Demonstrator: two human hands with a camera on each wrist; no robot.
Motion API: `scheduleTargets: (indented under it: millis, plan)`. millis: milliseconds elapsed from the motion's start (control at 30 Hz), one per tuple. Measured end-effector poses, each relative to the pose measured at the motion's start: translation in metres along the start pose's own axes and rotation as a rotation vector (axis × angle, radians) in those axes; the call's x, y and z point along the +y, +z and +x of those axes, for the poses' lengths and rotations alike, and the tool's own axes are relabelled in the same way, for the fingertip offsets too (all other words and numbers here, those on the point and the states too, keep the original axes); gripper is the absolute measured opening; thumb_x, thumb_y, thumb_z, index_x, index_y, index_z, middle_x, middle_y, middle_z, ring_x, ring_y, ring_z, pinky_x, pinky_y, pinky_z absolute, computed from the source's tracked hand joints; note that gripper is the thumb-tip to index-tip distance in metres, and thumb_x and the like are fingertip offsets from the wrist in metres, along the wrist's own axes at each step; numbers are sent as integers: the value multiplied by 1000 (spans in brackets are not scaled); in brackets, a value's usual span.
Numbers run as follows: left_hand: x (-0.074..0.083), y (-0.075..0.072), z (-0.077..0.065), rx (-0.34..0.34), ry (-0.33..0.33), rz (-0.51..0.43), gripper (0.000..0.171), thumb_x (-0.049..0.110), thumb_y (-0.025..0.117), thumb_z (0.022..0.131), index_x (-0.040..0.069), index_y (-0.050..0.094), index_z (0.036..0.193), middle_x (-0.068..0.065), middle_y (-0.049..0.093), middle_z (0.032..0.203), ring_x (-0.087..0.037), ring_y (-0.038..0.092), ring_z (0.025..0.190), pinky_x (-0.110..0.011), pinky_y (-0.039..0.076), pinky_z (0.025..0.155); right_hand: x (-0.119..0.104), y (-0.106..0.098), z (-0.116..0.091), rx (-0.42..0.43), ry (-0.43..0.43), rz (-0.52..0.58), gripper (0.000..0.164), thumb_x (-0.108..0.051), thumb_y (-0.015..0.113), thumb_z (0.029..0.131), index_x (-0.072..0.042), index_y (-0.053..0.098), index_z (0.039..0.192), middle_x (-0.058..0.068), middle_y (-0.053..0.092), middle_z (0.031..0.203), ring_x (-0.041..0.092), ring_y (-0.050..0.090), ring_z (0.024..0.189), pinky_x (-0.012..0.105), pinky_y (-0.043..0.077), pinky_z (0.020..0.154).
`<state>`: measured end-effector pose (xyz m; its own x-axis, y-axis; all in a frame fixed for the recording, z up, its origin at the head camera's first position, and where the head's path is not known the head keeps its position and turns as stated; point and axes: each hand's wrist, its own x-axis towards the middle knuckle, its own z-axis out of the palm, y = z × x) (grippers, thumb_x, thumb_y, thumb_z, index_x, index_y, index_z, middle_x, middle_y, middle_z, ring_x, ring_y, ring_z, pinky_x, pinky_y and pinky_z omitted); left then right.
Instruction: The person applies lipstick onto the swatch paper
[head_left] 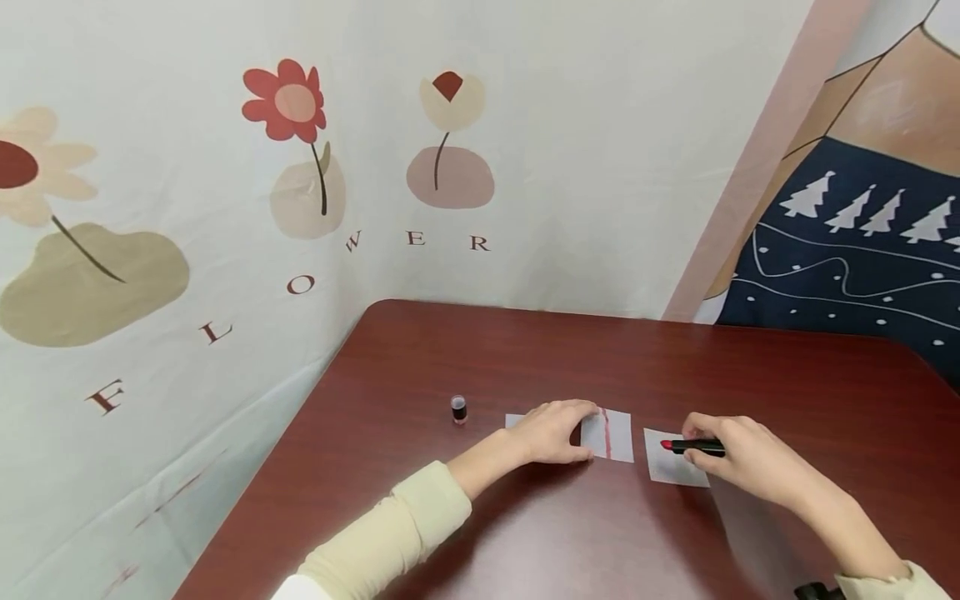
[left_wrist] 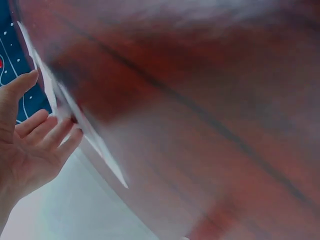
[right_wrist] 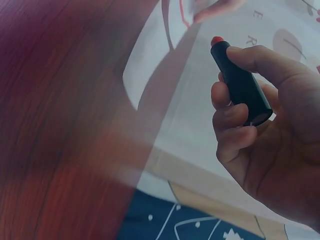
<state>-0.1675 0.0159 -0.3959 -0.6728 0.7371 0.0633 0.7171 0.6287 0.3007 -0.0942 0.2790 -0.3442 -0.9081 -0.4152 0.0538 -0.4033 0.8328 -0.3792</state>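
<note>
The right hand (head_left: 746, 456) clamps its fingers round the lipstick (head_left: 696, 447), above the right paper (head_left: 666, 468). The left hand (head_left: 550, 432), thumb and fingers apart, touches the streaked paper (head_left: 619, 437). Marking paper seems the step in hand; the next move likely calls for lowering the lipstick.
</note>
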Motion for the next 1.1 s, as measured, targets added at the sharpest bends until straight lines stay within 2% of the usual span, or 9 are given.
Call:
scheduleTargets:
  millis: [167,333,467,567,700,933,1000,1100]
  plan:
    - [0,-2,2,28,-23,-17,34,29,71,82,12,63,111,5,62,109,-7,57,90,-21,46,73,9,-4,-7,19,41,-11,16,-15,71,80,-21,59,89,-13,55,72,5,45,62,23,37,52]
    - [-3,-3,2,92,-38,6,23,22,69,83,11,67,103,5,62,106,-8,58,85,-20,46,70,16,-6,-11,28,51,-13,16,-16,71,81,-20,59,90,-13,55,71,5,46,63,24,38,54]
    - [-1,-4,1,175,-12,-5,18,18,67,84,11,68,101,6,58,106,-3,54,73,-17,44,64,18,-6,-14,46,46,-5,15,-16,70,81,-20,60,91,-13,56,72,5,47,63,24,38,54]
    - [10,-5,2,207,13,-44,16,17,65,85,13,70,100,8,58,105,-3,54,71,-16,42,62,18,-7,-16,70,47,-1,15,-16,71,82,-20,60,92,-13,57,75,4,48,65,25,40,56]
    - [28,-4,7,170,51,-86,18,17,65,85,14,70,102,7,61,106,-4,58,75,-16,43,66,16,-6,-20,119,51,13,16,-15,70,82,-17,59,93,-13,56,74,4,47,64,25,41,56]
    - [46,8,23,131,69,38,27,29,65,87,19,68,111,8,61,112,-8,54,96,-26,43,82,17,-2,-28,200,93,-23,18,-21,65,88,-7,59,98,-4,50,78,10,44,66,26,35,54]
    - [51,9,26,125,68,49,28,30,65,87,20,68,113,9,61,113,-9,53,97,-26,41,82,18,-2,-30,201,106,-26,18,-21,63,89,-6,60,98,-2,51,82,12,45,69,27,35,56]
    - [55,12,30,124,76,57,27,30,64,87,20,68,112,10,61,112,-8,51,93,-22,40,77,18,-2,-34,178,142,43,17,-20,56,93,-5,58,101,1,51,85,14,45,72,28,34,58]
